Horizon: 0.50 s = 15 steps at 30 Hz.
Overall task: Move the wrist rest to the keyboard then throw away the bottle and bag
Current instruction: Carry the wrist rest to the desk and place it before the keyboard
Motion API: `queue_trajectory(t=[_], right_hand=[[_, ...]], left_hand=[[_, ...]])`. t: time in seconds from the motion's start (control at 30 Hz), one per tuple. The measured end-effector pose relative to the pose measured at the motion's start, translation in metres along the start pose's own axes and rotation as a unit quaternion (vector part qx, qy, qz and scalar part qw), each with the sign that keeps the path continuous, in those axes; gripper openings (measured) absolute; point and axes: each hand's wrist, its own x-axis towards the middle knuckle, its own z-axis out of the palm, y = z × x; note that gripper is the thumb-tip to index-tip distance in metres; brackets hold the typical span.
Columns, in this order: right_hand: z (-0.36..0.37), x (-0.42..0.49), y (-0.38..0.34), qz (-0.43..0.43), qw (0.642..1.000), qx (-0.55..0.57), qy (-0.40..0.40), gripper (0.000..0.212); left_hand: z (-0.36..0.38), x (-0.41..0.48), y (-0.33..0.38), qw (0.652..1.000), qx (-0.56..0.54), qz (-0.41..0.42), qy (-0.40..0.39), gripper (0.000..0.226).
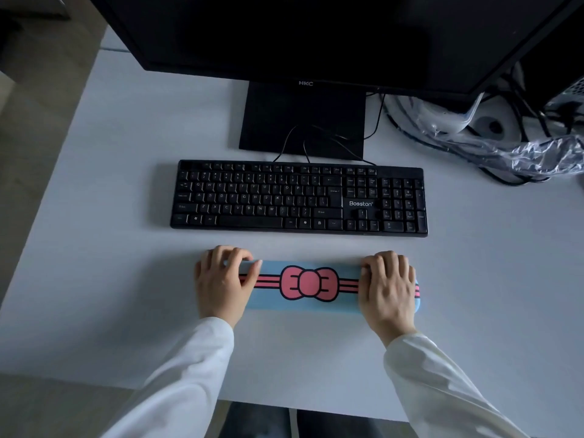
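Observation:
A light blue wrist rest [306, 303] with a pink bow and pink stripes lies flat on the white desk [126, 184], a short gap in front of the black keyboard [298, 199]. My left hand [222, 279] grips its left end with fingers curled over the far edge. Over the right end my right hand [387, 287] does the same. A crumpled clear plastic bag [518, 153] lies at the back right of the desk among cables. No bottle is in view.
A black monitor [316, 36] on a stand [301, 118] rises behind the keyboard, with thin cables running down to it. More cables and a round grey object sit under the bag at the right. The desk's left edge drops to the floor.

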Motion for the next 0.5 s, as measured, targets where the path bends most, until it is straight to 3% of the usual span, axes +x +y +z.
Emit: queue_trajectory(t=[0.17,0.33,0.5], right_hand=[[-0.006,-0.003,0.025,0.038,0.999,0.007,0.017,0.023],[-0.021,-0.016,0.061,0.195,0.981,-0.008,0.023,0.034],[-0.042,-0.028,0.082,0.363,0.930,0.060,0.021,0.034]], left_hand=[[-0.002,-0.001,-0.022,0.995,-0.066,-0.069,0.012,0.034],[-0.002,0.000,-0.023,0.985,-0.139,-0.105,0.018,0.029],[-0.013,-0.006,-0.036,0.954,-0.264,-0.138,0.021,0.013]])
